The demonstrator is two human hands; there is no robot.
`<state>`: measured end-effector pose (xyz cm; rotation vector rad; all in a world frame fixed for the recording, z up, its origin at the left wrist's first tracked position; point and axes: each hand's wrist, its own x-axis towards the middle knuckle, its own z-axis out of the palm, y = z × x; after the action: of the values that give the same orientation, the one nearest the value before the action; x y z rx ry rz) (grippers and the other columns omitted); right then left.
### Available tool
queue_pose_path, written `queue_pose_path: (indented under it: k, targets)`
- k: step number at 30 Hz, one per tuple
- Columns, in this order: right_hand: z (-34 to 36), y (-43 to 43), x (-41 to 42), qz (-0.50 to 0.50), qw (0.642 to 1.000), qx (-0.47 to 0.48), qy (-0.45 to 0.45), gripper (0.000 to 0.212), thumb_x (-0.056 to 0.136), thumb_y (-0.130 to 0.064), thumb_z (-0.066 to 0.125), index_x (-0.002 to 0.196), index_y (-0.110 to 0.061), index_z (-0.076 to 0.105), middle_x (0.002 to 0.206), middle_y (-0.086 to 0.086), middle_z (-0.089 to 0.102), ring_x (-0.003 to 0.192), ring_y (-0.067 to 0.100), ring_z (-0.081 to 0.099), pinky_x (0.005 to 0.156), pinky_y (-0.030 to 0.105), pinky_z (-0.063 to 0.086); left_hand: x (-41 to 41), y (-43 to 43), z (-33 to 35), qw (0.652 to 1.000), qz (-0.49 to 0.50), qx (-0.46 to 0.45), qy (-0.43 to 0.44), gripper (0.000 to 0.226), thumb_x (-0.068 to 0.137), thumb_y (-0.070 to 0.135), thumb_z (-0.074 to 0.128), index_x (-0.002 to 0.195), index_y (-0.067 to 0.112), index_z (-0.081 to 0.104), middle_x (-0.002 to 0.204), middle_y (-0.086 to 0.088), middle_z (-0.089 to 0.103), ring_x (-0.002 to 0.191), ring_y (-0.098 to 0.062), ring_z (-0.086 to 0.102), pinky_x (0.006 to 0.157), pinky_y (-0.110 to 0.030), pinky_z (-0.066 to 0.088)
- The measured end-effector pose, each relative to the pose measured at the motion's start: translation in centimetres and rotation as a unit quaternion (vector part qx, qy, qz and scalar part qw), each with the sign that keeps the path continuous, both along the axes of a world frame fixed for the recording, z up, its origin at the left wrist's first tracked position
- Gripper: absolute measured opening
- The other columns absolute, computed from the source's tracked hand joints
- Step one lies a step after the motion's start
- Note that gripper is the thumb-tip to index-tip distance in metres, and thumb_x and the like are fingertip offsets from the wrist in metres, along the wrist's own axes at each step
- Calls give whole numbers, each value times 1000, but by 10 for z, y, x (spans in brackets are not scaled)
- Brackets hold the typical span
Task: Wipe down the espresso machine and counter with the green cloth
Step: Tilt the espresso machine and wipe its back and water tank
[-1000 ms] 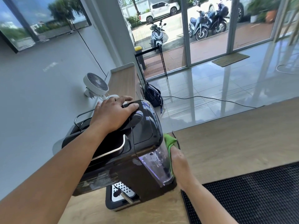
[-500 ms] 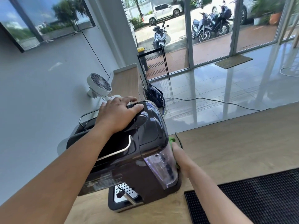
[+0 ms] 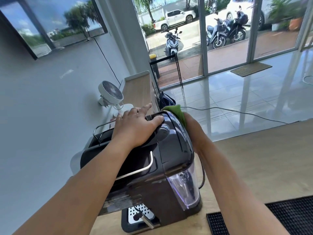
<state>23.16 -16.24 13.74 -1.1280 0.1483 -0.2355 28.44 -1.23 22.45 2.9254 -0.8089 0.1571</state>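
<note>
**Machine and cloth on the worktop**

The machine (image 3: 169,150) is a glossy dark box standing upright near the left end of the pale wooden worktop (image 3: 254,158). A chrome rail (image 3: 145,168) runs along its top. A clear tank (image 3: 184,187) sits at its near right corner, and a perforated metal drip tray (image 3: 135,216) shows at its base. A dark cord (image 3: 203,170) hangs down its right side. The cloth (image 3: 177,112), green and bunched, lies against the machine's upper far right edge, pressed there by the right hand (image 3: 192,123). Only part of the cloth shows. The left hand (image 3: 135,128) rests flat on the machine's top.
</note>
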Motion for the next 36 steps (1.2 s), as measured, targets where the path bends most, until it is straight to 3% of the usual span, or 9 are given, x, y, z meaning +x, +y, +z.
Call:
queue_pose_path:
  k: [4,8,13,16,19,26,30,34,36]
  targets:
    - [-5,-17,39,124,992,-33,11,68,86,-42,61,125,13,48,115,39,52,102,40,52,101,63,36,2,0,-1,1000,-1,2,3,69,83,75,30,146,46,26,153,2,33,143,-21,23,119,-46,8]
    - [-14,-11,48,172,982,-45,59,46,78,-29,72,106,5,60,90,16,68,79,23,64,82,35,50,4,2,-2,1000,-5,-2,8,71,81,77,28,145,47,26,153,4,32,143,-19,23,119,-46,9]
    - [-54,7,13,126,975,-85,164,39,105,-4,31,142,7,39,136,10,49,105,29,55,111,38,35,4,2,-3,1000,-6,-6,11,71,81,77,29,145,47,26,154,3,32,144,-19,22,120,-46,7]
    - [-35,15,-18,60,966,-26,250,35,105,-6,28,121,11,54,89,10,55,70,24,47,94,38,40,4,2,-3,1000,-3,-3,12,75,81,78,28,147,45,23,155,2,30,145,-19,21,120,-46,7]
    - [-76,8,-17,59,972,3,227,42,105,-25,36,77,-11,64,70,8,66,70,22,55,76,35,44,7,2,-3,1000,3,2,13,78,80,79,27,149,44,18,157,-1,27,146,-20,19,120,-47,7]
    - [-107,26,-64,33,973,-2,229,43,103,-48,31,102,-31,71,105,0,75,104,19,65,98,40,47,5,2,-3,1000,0,13,9,80,80,79,25,150,42,16,157,-3,26,146,-21,18,120,-46,7]
    - [-100,37,-84,1,990,9,142,45,105,-43,24,114,-28,65,104,-5,75,103,14,68,89,31,47,5,2,-4,1000,4,11,13,83,80,79,25,151,39,11,157,-3,26,147,-22,17,120,-45,6]
    - [-64,47,-85,-56,997,-37,40,49,101,-48,29,128,-21,60,120,1,70,117,16,62,100,36,42,2,2,-1,1000,4,5,17,85,80,78,27,152,37,8,158,-6,23,147,-23,16,120,-47,5]
    - [-52,49,-85,-98,994,-45,36,42,107,-33,24,119,-17,62,105,-5,71,105,-1,64,90,18,46,-2,3,1,1000,5,-4,24,86,81,78,29,153,36,7,159,-6,21,148,-23,15,120,-47,5]
